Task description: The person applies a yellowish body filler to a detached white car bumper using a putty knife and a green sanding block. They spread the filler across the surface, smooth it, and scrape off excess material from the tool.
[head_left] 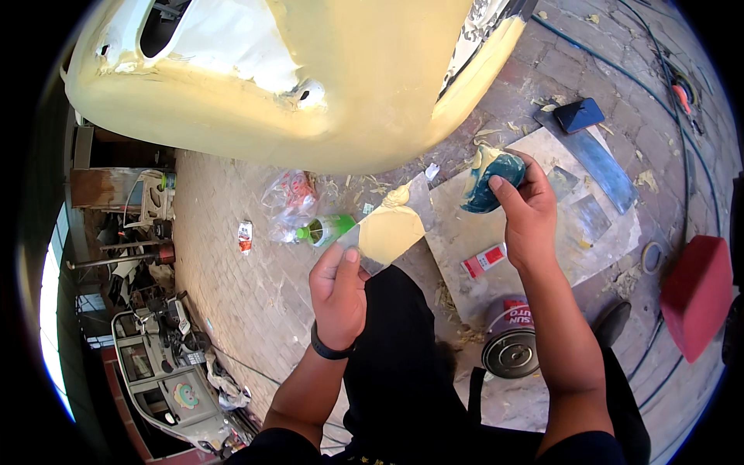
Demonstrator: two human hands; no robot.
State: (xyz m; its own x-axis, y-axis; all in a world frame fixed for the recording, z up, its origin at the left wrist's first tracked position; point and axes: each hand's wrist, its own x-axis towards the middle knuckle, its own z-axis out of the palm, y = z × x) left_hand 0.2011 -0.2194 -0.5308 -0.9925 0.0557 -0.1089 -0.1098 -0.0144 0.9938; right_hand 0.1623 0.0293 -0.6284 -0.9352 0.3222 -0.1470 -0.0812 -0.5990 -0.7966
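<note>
My left hand (339, 298) grips the lower corner of a flat, thin mixing plate (421, 203), thumb on top. Cream-coloured body filler (390, 232) is spread across the plate, with a thicker lump near its upper end. Between the thumb and fingers of my right hand (531, 205) is a dark teal putty spreader (483, 198), its upper edge coated with the same filler. The spreader is held apart from the plate, to its right. Beyond both hands stands a large curved vehicle panel (364, 101), covered in smooth cream filler with white patches and holes.
A stained board (457, 225) on the brick floor carries a red-and-white tube (484, 261), a long metal plate (608, 174) and a phone (579, 115). A lidded can (511, 353), green bottle (329, 229), red block (696, 298) and hoses (593, 54) lie around; a small vehicle (174, 387) stands left.
</note>
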